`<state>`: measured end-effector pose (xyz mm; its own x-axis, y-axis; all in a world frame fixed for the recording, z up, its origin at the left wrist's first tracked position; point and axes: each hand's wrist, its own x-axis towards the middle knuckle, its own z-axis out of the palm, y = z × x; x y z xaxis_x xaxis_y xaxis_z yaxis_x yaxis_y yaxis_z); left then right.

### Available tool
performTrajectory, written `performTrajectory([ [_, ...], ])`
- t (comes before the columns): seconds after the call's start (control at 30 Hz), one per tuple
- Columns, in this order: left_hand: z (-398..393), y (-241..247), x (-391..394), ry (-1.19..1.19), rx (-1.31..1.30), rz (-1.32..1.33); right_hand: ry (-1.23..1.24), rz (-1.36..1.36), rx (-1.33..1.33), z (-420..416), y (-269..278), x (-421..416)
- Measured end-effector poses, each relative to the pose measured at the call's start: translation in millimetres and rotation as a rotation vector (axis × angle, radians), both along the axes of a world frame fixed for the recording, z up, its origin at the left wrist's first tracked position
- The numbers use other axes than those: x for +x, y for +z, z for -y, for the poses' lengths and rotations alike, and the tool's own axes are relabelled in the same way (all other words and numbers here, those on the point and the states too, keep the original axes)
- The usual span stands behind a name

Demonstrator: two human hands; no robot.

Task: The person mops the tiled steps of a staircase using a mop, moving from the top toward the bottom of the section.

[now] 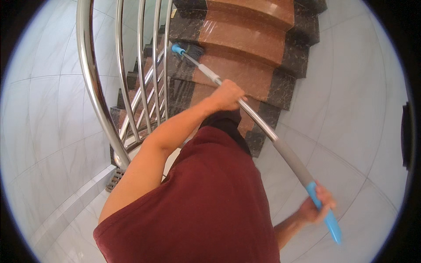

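A mop's long metal handle (258, 119) runs slantwise across my front, from upper left to lower right. My left hand (228, 95) wraps around its bare metal shaft, just below a pale collar. Lower right, my right hand (317, 203), slightly blurred, grips the blue end grip (332, 223), below a grey sleeve. At the far end a blue joint (177, 49) meets the dark mop head (194, 54). That head rests on the left side of a stair tread (227, 70), close to the railing posts. Its exact outline blends into the dark stone.
Polished brown stairs with dark marbled borders (286, 80) rise away from me. A stainless steel railing (87, 65) stands on the left, with a lower flight beyond it. White tiled walls (348, 98) flank the right. A brown slatted object (115, 179) lies by the railing's foot.
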<state>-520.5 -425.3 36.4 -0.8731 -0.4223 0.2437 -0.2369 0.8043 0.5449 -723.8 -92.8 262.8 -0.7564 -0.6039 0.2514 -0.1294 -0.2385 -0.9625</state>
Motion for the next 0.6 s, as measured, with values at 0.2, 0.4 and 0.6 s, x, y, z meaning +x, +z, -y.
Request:
performTrajectory([
  [0.2, -14, -26, 18, 0.085, -0.178, 0.075, 0.248, 0.114, 0.078, -39, -49, 18],
  [0.4, -72, -43, 25, 0.37, -0.376, 0.143, 0.367, 0.182, 0.266, -96, -43, 43],
  [0.6, -133, 30, -65, 0.039, -0.134, 0.103, 0.016, 0.051, 0.197, -173, 36, 27],
])
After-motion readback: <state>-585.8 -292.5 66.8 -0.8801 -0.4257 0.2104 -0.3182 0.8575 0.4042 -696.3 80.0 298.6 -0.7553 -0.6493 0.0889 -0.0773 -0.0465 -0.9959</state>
